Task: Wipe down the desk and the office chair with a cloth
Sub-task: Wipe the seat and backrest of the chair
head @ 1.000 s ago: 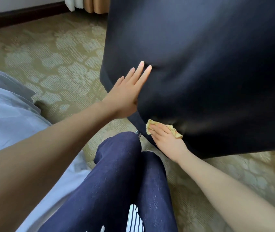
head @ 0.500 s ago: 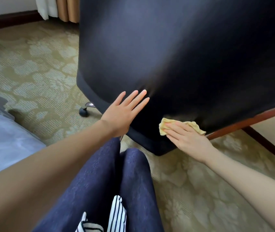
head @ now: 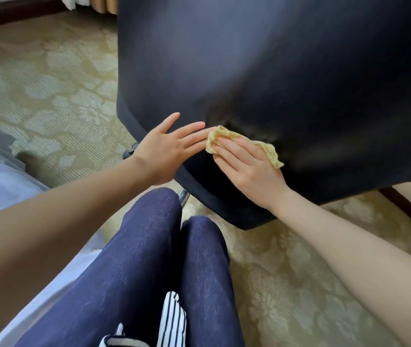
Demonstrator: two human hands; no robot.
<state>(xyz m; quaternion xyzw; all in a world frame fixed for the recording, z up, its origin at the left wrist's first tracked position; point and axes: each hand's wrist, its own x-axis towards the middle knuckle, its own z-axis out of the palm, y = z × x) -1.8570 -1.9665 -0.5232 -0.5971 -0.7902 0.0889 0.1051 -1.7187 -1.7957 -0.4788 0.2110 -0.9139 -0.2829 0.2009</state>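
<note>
Chair [head: 287, 83] wiping is in hand: right hand [head: 247, 166] presses cloth [head: 269, 149] flat against it; left hand [head: 167, 149] braces alongside, fingers spread. Next, probably sweep across unwiped fabric.

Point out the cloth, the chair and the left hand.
cloth [head: 267, 148], head view, exposed right part.
chair [head: 287, 71], head view, dark back panel.
left hand [head: 167, 151], head view, back of hand.

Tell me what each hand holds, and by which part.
The right hand presses the yellow cloth flat against the chair back, fingers over its middle. The left hand holds nothing; it rests open on the chair.
</note>
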